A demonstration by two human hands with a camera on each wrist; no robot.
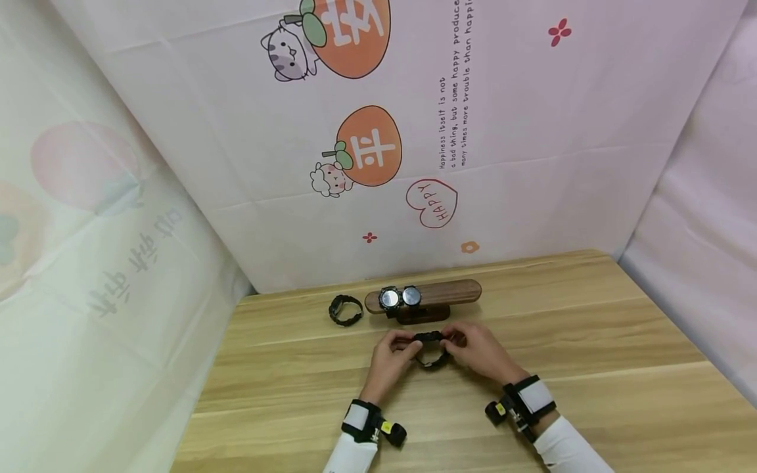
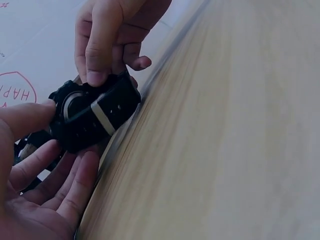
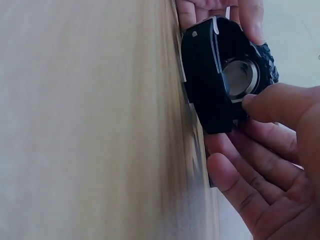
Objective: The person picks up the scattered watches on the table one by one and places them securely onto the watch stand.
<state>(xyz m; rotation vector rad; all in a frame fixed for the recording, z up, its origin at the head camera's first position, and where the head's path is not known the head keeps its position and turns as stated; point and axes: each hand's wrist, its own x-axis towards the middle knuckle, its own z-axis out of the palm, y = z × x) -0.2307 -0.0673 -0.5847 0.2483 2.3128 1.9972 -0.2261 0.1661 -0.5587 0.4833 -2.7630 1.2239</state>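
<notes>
We pinch a black wristwatch (image 2: 87, 122) with the bent fingers (image 3: 265, 156) of our left hand (image 1: 390, 358) and right hand (image 1: 480, 351), maybe to straighten it, so next we need gentle turning.

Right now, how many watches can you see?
4: the held watch between the left hand and right hand, two displayed watches on the wooden stand, and a loose watch on the table, left of the stand.

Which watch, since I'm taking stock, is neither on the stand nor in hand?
The watch left of the stand, on the table; two sit on the stand, both hands hold another.
</notes>
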